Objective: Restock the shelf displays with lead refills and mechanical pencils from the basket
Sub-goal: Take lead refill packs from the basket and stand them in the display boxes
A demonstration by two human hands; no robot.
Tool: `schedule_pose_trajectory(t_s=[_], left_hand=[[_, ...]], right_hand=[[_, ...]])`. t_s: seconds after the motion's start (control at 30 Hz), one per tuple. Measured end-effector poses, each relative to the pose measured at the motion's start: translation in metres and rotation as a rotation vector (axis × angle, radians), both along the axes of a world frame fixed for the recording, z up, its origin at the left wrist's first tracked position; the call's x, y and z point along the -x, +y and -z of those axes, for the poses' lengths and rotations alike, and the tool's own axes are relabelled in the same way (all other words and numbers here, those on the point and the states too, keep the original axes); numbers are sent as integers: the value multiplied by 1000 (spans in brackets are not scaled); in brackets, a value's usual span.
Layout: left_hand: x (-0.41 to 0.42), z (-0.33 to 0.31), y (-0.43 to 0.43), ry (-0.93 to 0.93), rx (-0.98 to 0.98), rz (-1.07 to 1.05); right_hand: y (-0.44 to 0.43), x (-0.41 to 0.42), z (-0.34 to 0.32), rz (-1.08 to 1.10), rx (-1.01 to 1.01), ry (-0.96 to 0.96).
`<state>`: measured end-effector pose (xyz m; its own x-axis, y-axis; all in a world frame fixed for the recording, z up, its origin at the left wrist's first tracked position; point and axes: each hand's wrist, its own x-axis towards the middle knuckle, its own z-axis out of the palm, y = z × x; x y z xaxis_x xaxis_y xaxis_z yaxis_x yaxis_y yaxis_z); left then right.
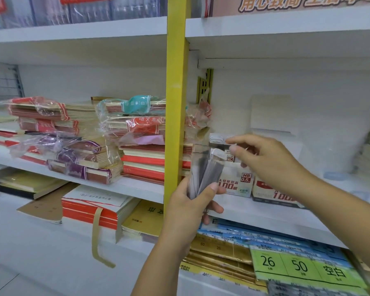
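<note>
Lead refills [216, 138] inside display box [233, 175]

The left hand [192, 201] is held up just right of the yellow post [176, 103], its forearm coming from below, with thumb and curled fingers gripping a fanned bundle of lead refill packs [205, 171]. The right hand [271, 161] sits farther right of the post and higher, forearm slanting in from the lower right. Its fingers are curled, thumb and forefinger close together; blur hides whether they pinch anything.
</note>
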<state>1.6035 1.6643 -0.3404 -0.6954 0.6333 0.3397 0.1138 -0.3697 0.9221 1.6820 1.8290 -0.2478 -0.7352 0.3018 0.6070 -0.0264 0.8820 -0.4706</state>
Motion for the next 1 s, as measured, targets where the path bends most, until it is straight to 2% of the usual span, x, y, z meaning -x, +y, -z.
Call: schedule_pose_trajectory(t_s=[0.07,0.13,0.37,0.57,0.67,0.83,1.0], left_hand=[[-7,0,2,24,12,48],[-13,0,4,33,22,80],[-24,3,4,47,87,168],[-27,8,7,38,155,199],[-28,11,10,-26,135,220],[-28,12,12,21,155,86],[-27,12,16,63,143,49]], right_hand=[[-13,-12,10,-156,215,-25],[-18,-19,18,-230,335,-8],[-8,-46,27,-274,608,34],[-8,-61,32,-240,633,14],[-7,-64,32,-232,653,-3],[-4,-65,34,-203,674,20],[-1,-62,32,-171,667,-9]])
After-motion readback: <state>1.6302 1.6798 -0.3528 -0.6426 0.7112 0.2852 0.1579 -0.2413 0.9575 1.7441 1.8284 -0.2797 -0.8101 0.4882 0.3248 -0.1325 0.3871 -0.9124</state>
